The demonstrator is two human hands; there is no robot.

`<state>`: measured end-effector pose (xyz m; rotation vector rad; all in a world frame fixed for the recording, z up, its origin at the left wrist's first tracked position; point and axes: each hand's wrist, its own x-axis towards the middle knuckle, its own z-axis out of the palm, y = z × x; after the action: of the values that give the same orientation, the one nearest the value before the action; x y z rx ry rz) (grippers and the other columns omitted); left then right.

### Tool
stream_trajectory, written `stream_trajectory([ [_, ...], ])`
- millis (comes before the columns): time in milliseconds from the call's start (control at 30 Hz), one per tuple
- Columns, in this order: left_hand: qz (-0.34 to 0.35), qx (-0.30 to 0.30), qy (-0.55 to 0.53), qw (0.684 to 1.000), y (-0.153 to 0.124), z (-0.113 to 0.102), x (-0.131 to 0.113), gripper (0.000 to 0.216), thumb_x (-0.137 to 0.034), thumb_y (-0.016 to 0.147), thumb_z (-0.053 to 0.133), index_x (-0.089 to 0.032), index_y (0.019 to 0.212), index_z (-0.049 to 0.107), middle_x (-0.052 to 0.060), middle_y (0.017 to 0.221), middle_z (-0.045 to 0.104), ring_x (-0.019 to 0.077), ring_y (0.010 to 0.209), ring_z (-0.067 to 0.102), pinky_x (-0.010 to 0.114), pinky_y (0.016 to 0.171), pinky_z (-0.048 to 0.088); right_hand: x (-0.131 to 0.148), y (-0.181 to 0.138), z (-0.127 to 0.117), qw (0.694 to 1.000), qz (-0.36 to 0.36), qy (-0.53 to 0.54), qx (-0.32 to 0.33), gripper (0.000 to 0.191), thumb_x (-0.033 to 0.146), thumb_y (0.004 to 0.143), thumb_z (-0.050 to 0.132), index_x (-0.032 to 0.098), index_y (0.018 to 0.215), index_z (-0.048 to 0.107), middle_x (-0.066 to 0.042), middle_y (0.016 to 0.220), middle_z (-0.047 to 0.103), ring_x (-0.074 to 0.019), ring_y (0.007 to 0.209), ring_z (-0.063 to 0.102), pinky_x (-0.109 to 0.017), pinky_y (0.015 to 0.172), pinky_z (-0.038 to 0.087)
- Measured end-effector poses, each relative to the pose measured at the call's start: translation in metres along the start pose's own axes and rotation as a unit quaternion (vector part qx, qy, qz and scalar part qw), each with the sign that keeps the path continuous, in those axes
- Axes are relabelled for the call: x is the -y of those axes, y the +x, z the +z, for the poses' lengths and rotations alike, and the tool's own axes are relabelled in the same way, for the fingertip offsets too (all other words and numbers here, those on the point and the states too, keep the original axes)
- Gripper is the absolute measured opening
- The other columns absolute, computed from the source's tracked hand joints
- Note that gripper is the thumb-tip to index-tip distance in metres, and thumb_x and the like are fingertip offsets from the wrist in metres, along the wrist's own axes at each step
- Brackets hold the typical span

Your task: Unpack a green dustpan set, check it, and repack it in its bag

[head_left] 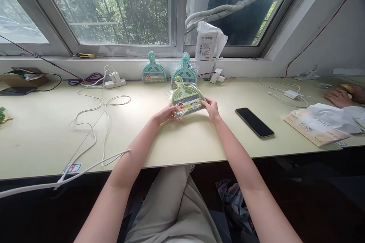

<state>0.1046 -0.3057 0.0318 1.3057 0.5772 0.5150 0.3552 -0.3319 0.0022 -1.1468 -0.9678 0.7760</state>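
A light green mini dustpan-and-brush set [186,98] in clear plastic wrap is held just above the pale desk [199,140], tilted toward me. My left hand [167,114] grips its lower left edge and my right hand [211,108] grips its right edge, fingers closed on the wrap. Two more wrapped sets in teal stand behind it against the wall: one [154,69] to the left, one [184,70] directly behind.
A black phone [254,122] lies right of my hands. White cables [97,121] and a power strip [115,81] spread across the left. A white parcel [207,41] sits on the sill. Another person's hand [340,97] and printed bags [318,125] are at far right.
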Motion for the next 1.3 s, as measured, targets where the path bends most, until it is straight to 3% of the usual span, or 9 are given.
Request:
stream_trajectory([
  [233,0.0,-0.025,0.041,0.999,0.002,0.003,0.0,0.069,-0.03,0.077,0.061,-0.026,0.137,0.027,0.011,0.124,0.059,0.0164,0.067,0.07,0.029,0.059,0.06,0.006,-0.004,-0.003,0.997,0.058,0.054,-0.02,0.036,0.019,0.063,0.07,0.014,0.098,0.069,-0.007,0.097,0.073,-0.0189,0.087,0.066,-0.035,0.082,0.054],
  [367,0.046,-0.075,0.073,0.993,0.003,0.013,-0.002,0.083,-0.037,0.078,0.063,-0.033,0.145,0.013,0.013,0.133,0.053,0.014,0.066,0.069,0.031,0.062,0.06,0.001,0.0,-0.005,0.995,0.064,0.063,-0.053,0.034,0.017,0.063,0.07,0.014,0.097,0.069,-0.006,0.094,0.073,-0.0172,0.082,0.067,-0.033,0.077,0.056],
  [467,0.108,-0.103,0.085,0.985,0.003,0.02,-0.006,0.098,-0.042,0.08,0.063,-0.037,0.147,-0.009,0.013,0.131,0.055,0.0174,0.081,0.069,0.032,0.067,0.059,-0.003,0.004,-0.008,0.991,0.057,0.078,-0.094,0.032,0.017,0.063,0.07,0.015,0.095,0.069,-0.005,0.09,0.073,-0.0165,0.079,0.067,-0.033,0.073,0.057],
  [533,0.152,-0.111,0.1,0.977,0.002,0.024,-0.008,0.107,-0.041,0.076,0.068,-0.038,0.147,-0.012,0.013,0.133,0.053,0.0202,0.096,0.066,0.032,0.071,0.058,-0.006,0.007,-0.01,0.988,0.052,0.091,-0.116,0.031,0.015,0.063,0.069,0.015,0.094,0.069,-0.004,0.089,0.073,-0.0161,0.077,0.067,-0.033,0.073,0.058],
  [633,0.196,-0.102,0.164,0.961,0.002,0.026,-0.007,0.101,-0.038,0.065,0.079,-0.037,0.147,0.02,0.012,0.139,0.047,0.0239,0.108,0.06,0.03,0.075,0.056,-0.008,0.009,-0.011,0.985,0.052,0.102,-0.132,0.031,0.013,0.065,0.067,0.015,0.096,0.069,-0.004,0.09,0.073,-0.0159,0.077,0.067,-0.033,0.073,0.058],
  [767,0.241,-0.119,0.269,0.925,0.009,0.024,0.002,0.054,-0.035,0.066,0.078,-0.025,0.116,0.061,0.009,0.127,0.053,0.024,0.11,0.056,0.029,0.077,0.056,-0.008,0.008,-0.011,0.983,0.048,0.099,-0.148,0.033,0.013,0.066,0.067,0.014,0.099,0.069,-0.005,0.09,0.073,-0.0165,0.079,0.067,-0.033,0.073,0.058],
  [867,0.252,-0.165,0.279,0.912,0.017,0.021,0.009,0.031,-0.037,0.075,0.07,-0.019,0.101,0.068,0.007,0.106,0.057,0.0178,0.092,0.059,0.031,0.075,0.057,-0.006,0.006,-0.01,0.984,0.049,0.097,-0.14,0.032,0.013,0.067,0.067,0.015,0.099,0.069,-0.005,0.091,0.073,-0.0167,0.081,0.067,-0.034,0.075,0.058],
  [967,0.251,-0.185,0.239,0.92,0.021,0.019,0.012,0.029,-0.042,0.08,0.064,-0.018,0.095,0.071,0.005,0.094,0.053,0.014,0.081,0.058,0.032,0.071,0.06,-0.003,0.004,-0.009,0.984,0.057,0.105,-0.131,0.032,0.011,0.068,0.065,0.015,0.099,0.069,-0.005,0.094,0.072,-0.0162,0.082,0.067,-0.034,0.078,0.057],
  [1300,0.251,-0.244,0.166,0.922,0.021,0.03,0.013,0.031,-0.045,0.084,0.057,-0.016,0.086,0.069,0.003,0.092,0.049,0.0117,0.08,0.059,0.031,0.071,0.061,-0.001,0.002,-0.005,0.99,0.041,0.089,-0.104,0.034,0.018,0.067,0.068,0.016,0.101,0.066,-0.006,0.097,0.071,-0.0181,0.085,0.067,-0.036,0.078,0.057],
])
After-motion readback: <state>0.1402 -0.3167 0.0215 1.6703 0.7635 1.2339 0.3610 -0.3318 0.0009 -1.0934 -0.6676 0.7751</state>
